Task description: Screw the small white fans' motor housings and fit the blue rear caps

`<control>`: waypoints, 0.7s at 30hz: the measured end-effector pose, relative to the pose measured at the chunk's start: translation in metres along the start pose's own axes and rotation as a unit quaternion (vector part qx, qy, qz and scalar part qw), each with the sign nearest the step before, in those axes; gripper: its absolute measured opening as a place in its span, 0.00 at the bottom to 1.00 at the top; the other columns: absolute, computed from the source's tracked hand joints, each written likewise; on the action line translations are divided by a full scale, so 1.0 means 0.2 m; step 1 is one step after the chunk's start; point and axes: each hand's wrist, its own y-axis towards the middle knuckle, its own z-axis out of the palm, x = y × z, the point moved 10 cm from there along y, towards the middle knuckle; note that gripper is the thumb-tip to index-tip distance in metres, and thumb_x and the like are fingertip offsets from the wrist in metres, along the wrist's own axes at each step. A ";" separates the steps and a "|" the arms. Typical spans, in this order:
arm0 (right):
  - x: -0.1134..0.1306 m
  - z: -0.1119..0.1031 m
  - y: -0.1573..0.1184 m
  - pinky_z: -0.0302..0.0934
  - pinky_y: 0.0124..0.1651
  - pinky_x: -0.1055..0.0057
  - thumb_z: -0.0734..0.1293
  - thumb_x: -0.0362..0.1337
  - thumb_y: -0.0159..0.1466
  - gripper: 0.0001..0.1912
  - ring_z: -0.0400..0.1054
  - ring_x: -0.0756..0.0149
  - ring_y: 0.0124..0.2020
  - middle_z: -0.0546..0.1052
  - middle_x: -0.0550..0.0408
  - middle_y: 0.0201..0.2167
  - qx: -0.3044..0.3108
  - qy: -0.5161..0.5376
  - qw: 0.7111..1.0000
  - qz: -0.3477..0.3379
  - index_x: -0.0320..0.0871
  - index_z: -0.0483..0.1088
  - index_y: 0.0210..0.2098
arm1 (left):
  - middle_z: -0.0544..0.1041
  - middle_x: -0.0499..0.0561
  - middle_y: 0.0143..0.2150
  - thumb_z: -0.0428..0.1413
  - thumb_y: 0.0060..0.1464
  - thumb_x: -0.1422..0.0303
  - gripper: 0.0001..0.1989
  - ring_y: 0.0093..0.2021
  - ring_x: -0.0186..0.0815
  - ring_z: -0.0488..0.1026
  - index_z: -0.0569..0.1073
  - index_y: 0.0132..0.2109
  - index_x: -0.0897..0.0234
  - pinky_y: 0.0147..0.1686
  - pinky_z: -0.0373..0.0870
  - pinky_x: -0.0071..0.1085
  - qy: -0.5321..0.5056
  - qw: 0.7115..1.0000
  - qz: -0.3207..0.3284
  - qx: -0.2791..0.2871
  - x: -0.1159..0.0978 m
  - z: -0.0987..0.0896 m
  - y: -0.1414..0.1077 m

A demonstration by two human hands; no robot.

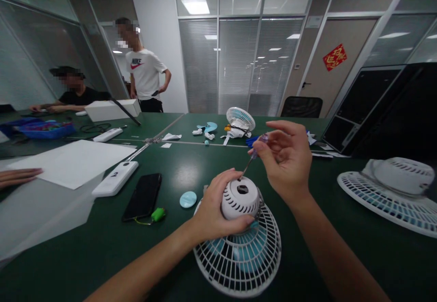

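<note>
A white fan (239,265) with pale blue blades lies grille-down on the dark green table, its round motor housing (241,202) facing up. My left hand (218,206) wraps round the side of that housing. Above and to the right, my right hand (287,156) pinches the clear purplish handle of a screwdriver (253,155) between thumb and fingers. The screwdriver's thin shaft slants down, its tip at the top of the housing beside a dark opening. A light blue round cap (188,199) lies left of the fan.
A black phone (142,197), a white power strip (116,179) and paper sheets (75,161) lie left. Another fan (396,188) is at right, a smaller one (240,122) behind. Another person's hand (20,176) rests at far left; two people are beyond.
</note>
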 end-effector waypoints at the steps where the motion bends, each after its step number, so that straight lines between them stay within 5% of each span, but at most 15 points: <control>1: 0.01 0.00 0.00 0.71 0.28 0.75 0.72 0.35 0.62 0.14 0.74 0.71 0.29 0.75 0.61 0.34 0.002 -0.022 1.000 -0.014 0.51 0.70 0.46 | 0.69 0.59 0.60 0.66 0.45 0.59 0.38 0.63 0.55 0.64 0.61 0.61 0.58 0.62 0.57 0.55 0.002 1.000 0.000 0.000 0.00 0.00 0.00; 7: 0.03 0.06 -0.01 0.75 0.38 0.68 0.62 0.32 0.69 0.16 0.77 0.67 0.38 0.78 0.56 0.43 0.070 -0.017 0.997 -0.025 0.51 0.72 0.54 | 0.69 0.59 0.61 0.66 0.46 0.59 0.39 0.62 0.55 0.64 0.61 0.62 0.57 0.62 0.58 0.56 0.002 1.000 -0.001 -0.002 0.00 0.00 0.00; 13: 0.05 0.01 0.00 0.72 0.30 0.76 0.73 0.34 0.61 0.12 0.74 0.72 0.31 0.76 0.60 0.34 0.023 -0.057 0.997 -0.039 0.48 0.74 0.44 | 0.68 0.58 0.61 0.66 0.46 0.58 0.39 0.62 0.54 0.64 0.61 0.62 0.56 0.62 0.58 0.55 0.004 1.000 0.004 -0.001 0.00 0.00 -0.01; 19: 0.05 0.05 -0.02 0.75 0.40 0.69 0.63 0.33 0.69 0.10 0.77 0.68 0.38 0.78 0.55 0.42 0.060 0.011 0.998 -0.020 0.46 0.71 0.48 | 0.69 0.58 0.61 0.67 0.46 0.58 0.39 0.62 0.54 0.65 0.61 0.62 0.57 0.62 0.58 0.55 0.000 1.000 0.006 -0.005 0.00 -0.01 0.00; 21: 0.04 0.05 -0.02 0.75 0.38 0.70 0.67 0.33 0.67 0.08 0.77 0.68 0.36 0.78 0.57 0.38 0.049 0.031 0.998 -0.006 0.46 0.71 0.46 | 0.69 0.58 0.61 0.67 0.46 0.58 0.38 0.62 0.54 0.65 0.61 0.62 0.57 0.62 0.58 0.55 0.002 1.000 0.008 -0.007 0.00 -0.01 0.00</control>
